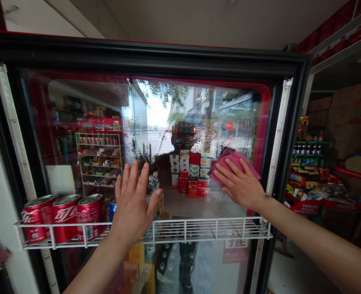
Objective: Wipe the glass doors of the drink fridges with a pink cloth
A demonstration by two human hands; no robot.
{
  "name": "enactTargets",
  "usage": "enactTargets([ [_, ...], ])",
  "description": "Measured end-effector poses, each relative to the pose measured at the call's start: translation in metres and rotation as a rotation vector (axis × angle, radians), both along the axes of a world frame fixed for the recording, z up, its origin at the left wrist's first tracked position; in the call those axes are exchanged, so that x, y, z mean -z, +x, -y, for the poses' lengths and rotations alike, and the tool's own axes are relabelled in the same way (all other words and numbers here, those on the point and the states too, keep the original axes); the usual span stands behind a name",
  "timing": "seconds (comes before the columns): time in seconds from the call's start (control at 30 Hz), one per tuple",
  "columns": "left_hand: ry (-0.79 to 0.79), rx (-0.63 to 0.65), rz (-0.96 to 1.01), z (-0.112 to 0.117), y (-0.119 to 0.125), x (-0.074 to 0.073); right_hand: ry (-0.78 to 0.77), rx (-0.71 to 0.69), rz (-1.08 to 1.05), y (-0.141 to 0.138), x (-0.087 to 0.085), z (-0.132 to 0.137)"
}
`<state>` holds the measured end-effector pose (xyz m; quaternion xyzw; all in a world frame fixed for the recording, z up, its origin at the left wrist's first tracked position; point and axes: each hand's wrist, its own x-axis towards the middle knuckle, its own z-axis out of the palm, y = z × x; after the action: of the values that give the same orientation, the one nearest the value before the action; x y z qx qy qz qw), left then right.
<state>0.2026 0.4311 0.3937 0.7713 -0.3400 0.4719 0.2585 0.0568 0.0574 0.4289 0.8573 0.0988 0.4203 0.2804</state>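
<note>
head view, left hand (133, 206) spread, empty, right hand (243, 185) flat on pink cloth (234, 155) (long axis down-right)

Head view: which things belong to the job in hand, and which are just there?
In the job:
- right hand, spread over the cloth
- cloth, against the glass
- glass
- left hand, holding nothing; contact unclear

Just there:
- three red cans
- blue can
- rack

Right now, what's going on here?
A person's right hand is spread flat over a pink cloth against the framed glass. The left hand is open, palm toward the glass; contact is unclear. Three red cans stand at the left end of the white wire rack.
</note>
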Motion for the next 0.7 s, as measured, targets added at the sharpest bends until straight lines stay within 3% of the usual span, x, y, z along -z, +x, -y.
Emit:
enactTargets([
  [0.1,-0.005,0.013,0.018,0.006,-0.003,0.001,0.008,-0.030,-0.030,0.038,-0.005,-0.064],
  [0.2,0.001,0.037,0.033,0.019,-0.009,0.000,-0.063,-0.150,-0.110,0.080,-0.010,-0.127],
  [0.3,0.005,0.055,0.036,0.031,-0.012,-0.004,-0.166,-0.234,-0.122,0.105,-0.012,-0.156],
  [0.43,0.002,0.077,0.034,0.042,-0.011,-0.007,-0.190,-0.242,-0.124,0.093,-0.018,-0.134],
  [0.57,0.012,0.112,0.042,0.049,-0.007,-0.011,-0.040,-0.071,0.003,0.049,-0.031,-0.073],
  [0.7,0.036,0.130,0.095,0.045,0.001,-0.027,0.100,0.065,0.243,0.015,-0.049,-0.018],
])
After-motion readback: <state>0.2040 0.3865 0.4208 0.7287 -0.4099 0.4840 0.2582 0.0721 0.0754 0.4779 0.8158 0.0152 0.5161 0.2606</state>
